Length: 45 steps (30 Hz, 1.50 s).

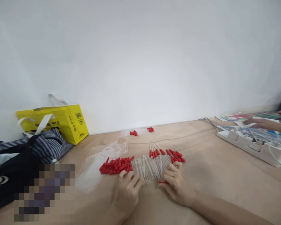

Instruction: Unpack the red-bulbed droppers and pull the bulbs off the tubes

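Thin clear tubes [146,167] lie side by side in a row on the table. Red bulb-shaped caps [114,165] are heaped at the row's left end, and more red caps [176,153] lie at its right end. My left hand [128,190] rests curled at the near left of the row, its fingers closed; a short clear piece [147,181] shows just beyond its fingertips, and whether they grip it is hidden. My right hand [175,184] is closed at the near right, with a red cap [163,183] sticking out between its fingers.
Clear zip bags [93,168] lie left of the caps. Another bag [141,132] with tubes and red caps lies by the wall. Bags, one yellow [77,125], stand at left. At right are a power strip [248,147] with cables and another person's hand [259,122].
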{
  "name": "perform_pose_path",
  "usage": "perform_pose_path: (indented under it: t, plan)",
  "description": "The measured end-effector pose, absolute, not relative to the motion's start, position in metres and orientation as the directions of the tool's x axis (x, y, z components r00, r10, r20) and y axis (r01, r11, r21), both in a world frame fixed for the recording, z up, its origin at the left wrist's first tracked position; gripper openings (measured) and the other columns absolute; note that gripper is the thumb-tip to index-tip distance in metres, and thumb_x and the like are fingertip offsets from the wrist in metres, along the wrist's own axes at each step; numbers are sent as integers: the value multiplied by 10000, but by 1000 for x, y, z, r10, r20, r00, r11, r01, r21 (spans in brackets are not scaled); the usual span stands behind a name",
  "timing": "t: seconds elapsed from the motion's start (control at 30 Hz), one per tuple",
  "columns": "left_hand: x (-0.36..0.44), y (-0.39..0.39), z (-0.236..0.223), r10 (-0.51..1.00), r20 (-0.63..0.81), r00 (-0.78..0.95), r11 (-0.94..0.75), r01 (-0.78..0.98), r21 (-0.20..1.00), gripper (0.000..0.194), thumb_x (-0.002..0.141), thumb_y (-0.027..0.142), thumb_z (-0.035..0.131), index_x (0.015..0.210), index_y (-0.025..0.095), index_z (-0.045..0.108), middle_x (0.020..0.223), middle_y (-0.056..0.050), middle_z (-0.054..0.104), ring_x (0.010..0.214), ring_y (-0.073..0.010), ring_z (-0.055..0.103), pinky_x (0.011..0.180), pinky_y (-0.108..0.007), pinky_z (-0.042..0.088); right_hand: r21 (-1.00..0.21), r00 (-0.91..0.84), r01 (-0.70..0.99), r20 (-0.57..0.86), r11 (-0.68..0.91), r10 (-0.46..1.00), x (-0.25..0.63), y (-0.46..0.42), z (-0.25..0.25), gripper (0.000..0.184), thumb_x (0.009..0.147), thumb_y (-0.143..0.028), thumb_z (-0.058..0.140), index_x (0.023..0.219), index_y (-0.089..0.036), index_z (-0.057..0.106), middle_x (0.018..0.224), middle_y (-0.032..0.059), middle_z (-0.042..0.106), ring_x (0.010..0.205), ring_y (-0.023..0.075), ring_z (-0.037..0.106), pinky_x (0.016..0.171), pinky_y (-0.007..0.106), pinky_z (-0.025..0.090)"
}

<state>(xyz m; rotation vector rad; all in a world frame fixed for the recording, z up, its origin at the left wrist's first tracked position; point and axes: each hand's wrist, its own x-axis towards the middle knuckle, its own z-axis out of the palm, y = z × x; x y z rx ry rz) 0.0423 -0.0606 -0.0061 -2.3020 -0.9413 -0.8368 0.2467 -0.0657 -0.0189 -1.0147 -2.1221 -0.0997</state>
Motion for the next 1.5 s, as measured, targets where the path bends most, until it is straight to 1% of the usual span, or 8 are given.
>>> perform_pose_path:
  t: [0.23, 0.37, 0.43, 0.63, 0.93, 1.1, 1.3, 1.5]
  plan:
    - [51, -55, 10, 613, 656, 441, -692, 700, 176, 217, 829, 157, 384, 780, 202, 591, 725, -20, 622, 682, -156, 504, 633, -281, 350, -438, -92, 776, 635, 455, 767, 279, -31, -7, 252, 805, -405, 465, 716, -220, 612, 750, 28, 616, 773, 173, 507, 734, 320, 255]
    - [82, -38, 39, 838, 417, 351, -536, 670, 513, 209, 823, 160, 352, 875, 194, 552, 735, -4, 641, 690, -148, 570, 644, -265, 412, -620, 207, 781, 366, 72, 907, 300, 6, 2, 295, 788, -419, 444, 679, -209, 619, 674, 8, 639, 697, 166, 552, 754, 319, 273]
    - [102, -25, 48, 904, 291, 313, -427, 701, 572, 200, 809, 153, 370, 884, 183, 553, 759, -7, 653, 698, -135, 590, 646, -246, 418, -628, 265, 777, 270, -39, 925, 307, 19, 2, 252, 758, -413, 481, 690, -214, 622, 676, -2, 649, 704, 164, 565, 757, 319, 273]
    - [150, 7, 45, 947, 122, 297, -315, 793, 521, 87, 699, 145, 518, 678, 165, 600, 596, -11, 633, 605, -135, 596, 561, -213, 414, -595, 305, 795, 224, -118, 926, 311, 29, -6, 226, 705, -413, 526, 692, -213, 630, 671, 4, 656, 697, 167, 575, 711, 305, 286]
    - [169, 11, 28, 947, 95, 307, -320, 878, 356, 134, 569, 7, 547, 594, 133, 588, 706, -123, 646, 759, -267, 617, 640, -319, 436, -594, 342, 790, 225, -150, 912, 312, 28, -9, 215, 759, -342, 460, 704, -208, 619, 723, 6, 664, 743, 173, 584, 726, 308, 298]
    - [162, 7, 33, 925, 166, 342, -379, 864, 331, 212, 620, 5, 509, 765, 140, 588, 770, -100, 639, 777, -227, 607, 659, -291, 420, -560, 296, 818, 209, -134, 932, 301, 30, -1, 200, 757, -327, 461, 721, -222, 627, 772, 2, 666, 788, 169, 583, 781, 325, 296]
    - [120, -16, 34, 883, 277, 379, -456, 834, 310, 143, 737, 106, 439, 812, 180, 535, 683, -14, 600, 648, -157, 574, 550, -229, 366, -468, 203, 873, 99, -134, 974, 279, 53, 14, 202, 691, -373, 533, 638, -209, 638, 725, 44, 670, 805, 208, 591, 825, 374, 303]
    - [54, -47, 5, 688, 563, 457, -616, 779, 119, 112, 784, 206, 427, 771, 205, 537, 552, 34, 551, 513, -117, 526, 490, -210, 347, -346, 175, 920, -62, -186, 983, 263, 73, 19, 208, 595, -372, 625, 535, -174, 603, 632, 56, 646, 736, 228, 599, 832, 420, 305]
